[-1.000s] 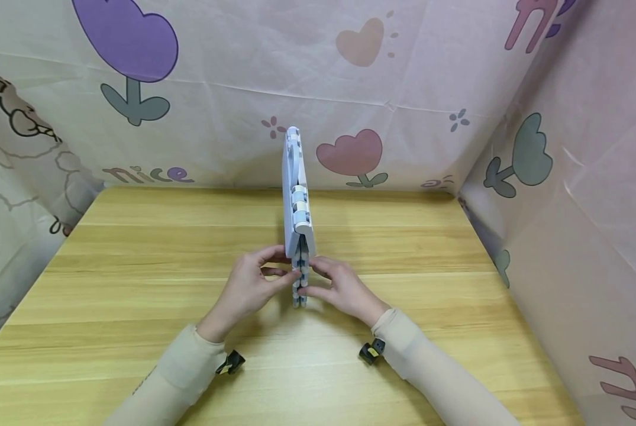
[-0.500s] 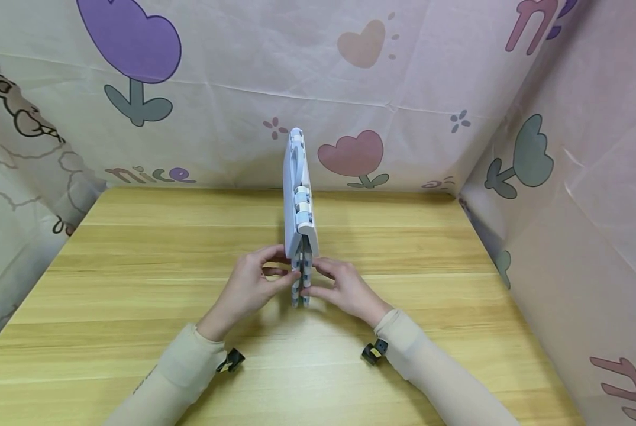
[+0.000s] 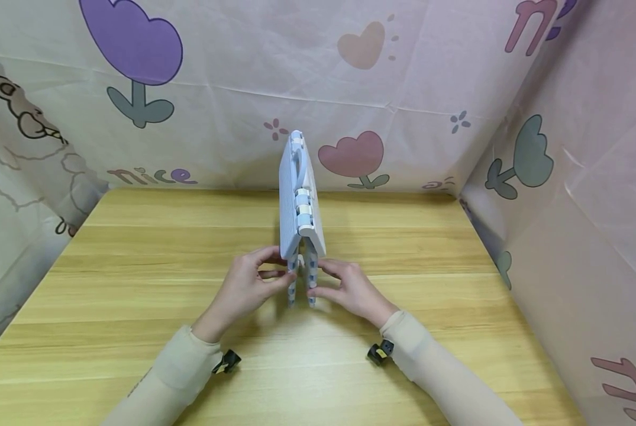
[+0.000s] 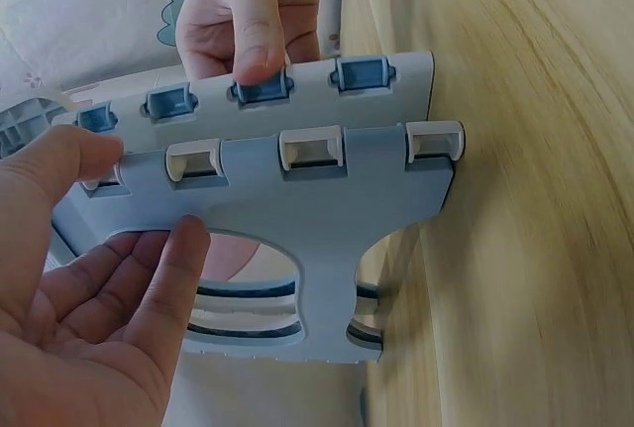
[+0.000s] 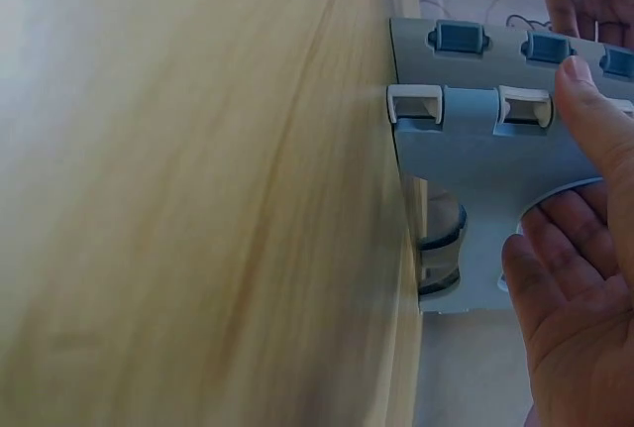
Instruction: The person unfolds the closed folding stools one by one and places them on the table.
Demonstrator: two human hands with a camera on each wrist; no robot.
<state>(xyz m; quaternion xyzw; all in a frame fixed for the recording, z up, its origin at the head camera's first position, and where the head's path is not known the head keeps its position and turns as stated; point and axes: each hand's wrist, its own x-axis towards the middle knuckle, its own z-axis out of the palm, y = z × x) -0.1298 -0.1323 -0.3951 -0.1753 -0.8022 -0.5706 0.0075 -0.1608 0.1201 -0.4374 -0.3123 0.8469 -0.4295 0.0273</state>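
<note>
A light blue and white plastic folding stool point(image 3: 303, 204) stands partly folded on the table, its hinged top peaked like a narrow tent with a strap handle point(image 3: 300, 168) along the ridge. My left hand point(image 3: 249, 285) holds the left leg panel point(image 4: 327, 194), thumb on its hinged edge and fingers at the cutout. On the other side, my right hand point(image 3: 354, 291) grips the right leg panel point(image 5: 475, 164) with thumb and fingers. Between the two leg panels a narrow gap shows. White clips line the near panel's edge in both wrist views.
The wooden table point(image 3: 136, 260) extends around the stool. A printed cloth point(image 3: 232, 65) hangs behind it and along both sides. Small black cameras point(image 3: 380, 352) are strapped to both wrists.
The two leg panels have moved apart, left one leftward and right one rightward, and the top's halves have spread wider. Both hands have kept hold and shifted outward with them.
</note>
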